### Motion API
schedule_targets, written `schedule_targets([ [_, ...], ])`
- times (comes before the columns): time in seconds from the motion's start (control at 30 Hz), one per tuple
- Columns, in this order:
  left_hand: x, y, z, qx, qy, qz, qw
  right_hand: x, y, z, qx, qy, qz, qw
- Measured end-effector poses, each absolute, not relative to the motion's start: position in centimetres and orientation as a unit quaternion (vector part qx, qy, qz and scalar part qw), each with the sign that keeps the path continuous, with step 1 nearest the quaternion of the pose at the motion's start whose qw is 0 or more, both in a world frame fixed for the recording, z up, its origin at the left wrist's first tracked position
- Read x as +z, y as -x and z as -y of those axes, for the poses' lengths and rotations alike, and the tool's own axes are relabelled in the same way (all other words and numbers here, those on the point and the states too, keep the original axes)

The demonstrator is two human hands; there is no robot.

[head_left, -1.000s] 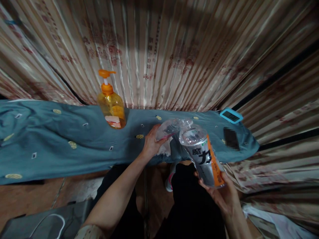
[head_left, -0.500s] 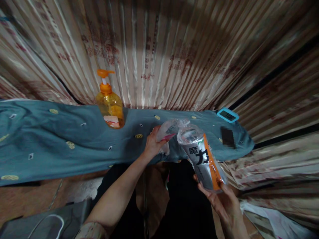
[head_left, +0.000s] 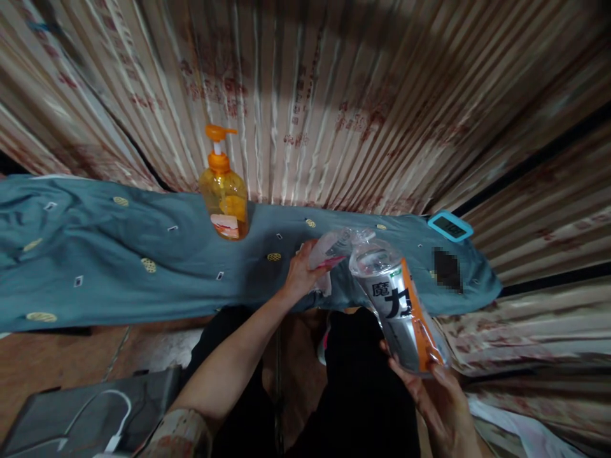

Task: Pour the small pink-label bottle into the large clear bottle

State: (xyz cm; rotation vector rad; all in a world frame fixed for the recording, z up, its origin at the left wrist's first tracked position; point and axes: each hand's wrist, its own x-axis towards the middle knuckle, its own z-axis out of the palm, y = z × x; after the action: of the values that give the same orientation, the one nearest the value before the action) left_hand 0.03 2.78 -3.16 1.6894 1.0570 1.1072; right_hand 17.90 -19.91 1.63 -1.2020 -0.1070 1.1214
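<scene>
Two Bottles Held Close

A pump bottle (head_left: 223, 198) stands on the teal cloth (head_left: 181, 270). The left hand's (head_left: 300, 272) fingers curl closed around a clear bottle (head_left: 328, 250); the tilted labelled bottle (head_left: 400, 312) rests in the right hand's (head_left: 435, 395) partly open, cupped fingers, near a blue-framed clock (head_left: 450, 226).

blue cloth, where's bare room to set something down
Widest: cloth left of the pump bottle; smaller: between it and the left hand. Crowded: around the clear bottle and silver bottle, and the right end, with a display and dark thing.
</scene>
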Motion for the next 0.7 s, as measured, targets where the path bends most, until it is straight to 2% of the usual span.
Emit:
schedule_targets([
  [0.4, -3.0, 0.2, -2.8, 0.436, -0.674, -0.418, 0.427, 0.9, -20.0, 20.4, 0.494, 0.553, 0.112, 0.662],
  [0.7, -3.2, 0.2, -3.0, 0.441, -0.684, -0.4, 0.421, 2.9, -17.7, 20.0, 0.458, 0.57, 0.132, 0.669],
])
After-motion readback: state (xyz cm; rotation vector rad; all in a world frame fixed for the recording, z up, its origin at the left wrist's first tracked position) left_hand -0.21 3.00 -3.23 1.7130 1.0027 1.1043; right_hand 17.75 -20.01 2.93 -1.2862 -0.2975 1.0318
